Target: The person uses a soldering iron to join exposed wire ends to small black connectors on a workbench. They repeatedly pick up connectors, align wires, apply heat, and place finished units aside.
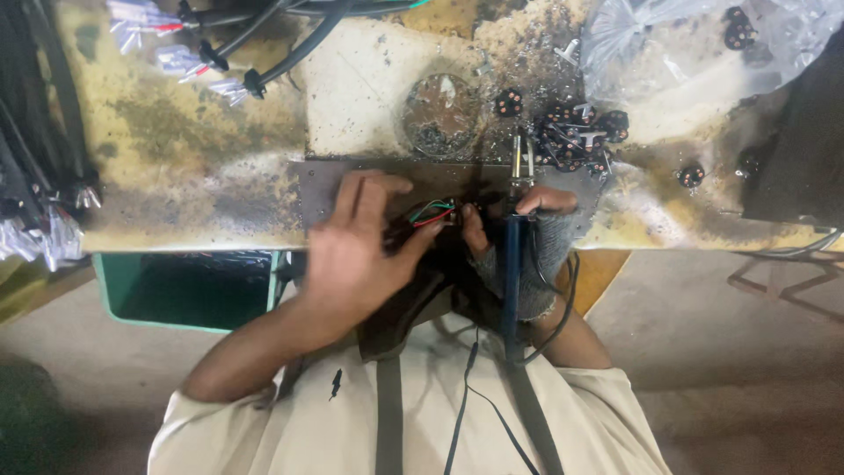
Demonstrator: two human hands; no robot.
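My left hand [356,251] is curled over a small bundle of red, green and black wires [433,213] at the near edge of the stained yellow workbench [202,167]. My right hand [527,233], in a grey fingerless glove, grips a soldering iron [515,255] with a dark blue handle. Its metal tip [519,163] points away from me, just right of the wire ends. The wires rest on a dark metal plate [316,189].
A heap of small black connector parts [576,136] lies right of the iron tip, with loose ones nearby. A clear plastic bag [694,44] sits at the far right. A round tin lid with debris [440,114], black cables [264,44] and a green bin [189,286] are also here.
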